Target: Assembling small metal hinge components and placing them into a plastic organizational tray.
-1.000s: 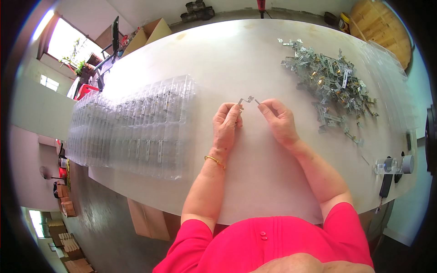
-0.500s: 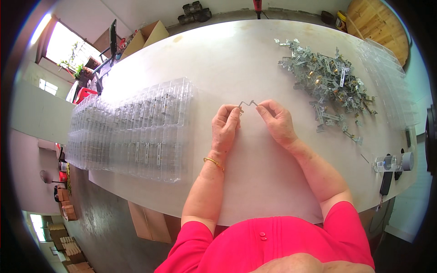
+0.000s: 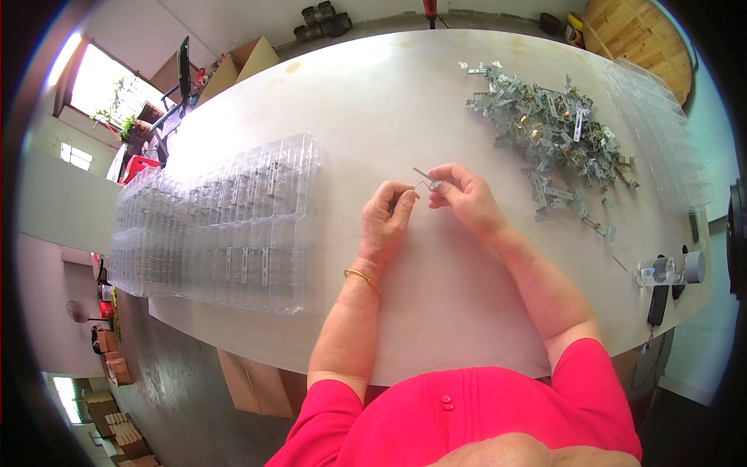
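Both my hands meet over the middle of the table (image 3: 459, 311). My left hand (image 3: 385, 218) is closed in a pinch, thumb against forefinger, on one end of a thin bent metal piece (image 3: 420, 185). My right hand (image 3: 469, 204) is closed on a small grey metal part, from which a narrow strip (image 3: 422, 173) sticks out toward the upper left. Fingers hide most of both pieces, and I cannot tell whether they are joined. A gold bangle circles my left wrist.
Left of my hands lies a row of clear plastic trays (image 3: 299, 268) with metal parts in their compartments. A heap of metal brackets (image 3: 556, 124) spreads at the far right, beside more clear trays (image 3: 657, 140). A clear bottle (image 3: 657, 272) lies near the right edge.
My right hand has turned and shifted slightly toward the left hand. A straight metal strip now points up and left from its fingers. The whole view has shifted slightly.
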`<action>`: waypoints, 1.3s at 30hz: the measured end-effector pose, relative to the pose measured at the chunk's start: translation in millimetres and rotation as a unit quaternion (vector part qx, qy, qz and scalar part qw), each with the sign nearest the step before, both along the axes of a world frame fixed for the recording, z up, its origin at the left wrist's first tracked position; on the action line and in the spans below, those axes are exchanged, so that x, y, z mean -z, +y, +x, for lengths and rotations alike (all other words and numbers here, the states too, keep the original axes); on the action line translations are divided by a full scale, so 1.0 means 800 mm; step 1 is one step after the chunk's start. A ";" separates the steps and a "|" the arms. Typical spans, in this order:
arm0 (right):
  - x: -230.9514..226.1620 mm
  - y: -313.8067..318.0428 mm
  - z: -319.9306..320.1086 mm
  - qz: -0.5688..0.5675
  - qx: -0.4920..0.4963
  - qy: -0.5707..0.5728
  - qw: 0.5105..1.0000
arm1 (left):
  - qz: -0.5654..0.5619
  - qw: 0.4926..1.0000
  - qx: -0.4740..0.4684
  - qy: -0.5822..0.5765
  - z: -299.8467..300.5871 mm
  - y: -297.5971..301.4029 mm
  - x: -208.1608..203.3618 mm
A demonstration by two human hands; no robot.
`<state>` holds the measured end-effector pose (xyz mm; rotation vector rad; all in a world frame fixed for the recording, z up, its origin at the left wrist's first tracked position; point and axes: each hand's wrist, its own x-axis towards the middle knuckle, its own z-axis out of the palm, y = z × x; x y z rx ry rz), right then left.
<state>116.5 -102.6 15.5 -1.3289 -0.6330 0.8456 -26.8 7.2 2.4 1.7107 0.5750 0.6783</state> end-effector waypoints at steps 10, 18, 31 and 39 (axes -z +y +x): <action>0.005 -0.003 0.023 0.000 -0.084 0.143 0.986 | 0.094 0.995 0.018 0.010 0.004 -0.010 -0.001; 0.001 0.002 0.011 0.090 0.041 0.008 0.995 | 0.255 0.966 -0.032 -0.036 0.011 -0.016 0.004; 0.003 0.000 0.009 0.053 0.011 0.067 0.996 | 0.348 0.935 -0.059 -0.033 0.010 -0.017 -0.009; 0.003 0.000 0.019 0.094 0.031 0.087 0.991 | -0.117 0.990 0.071 -0.041 -0.002 -0.009 -0.022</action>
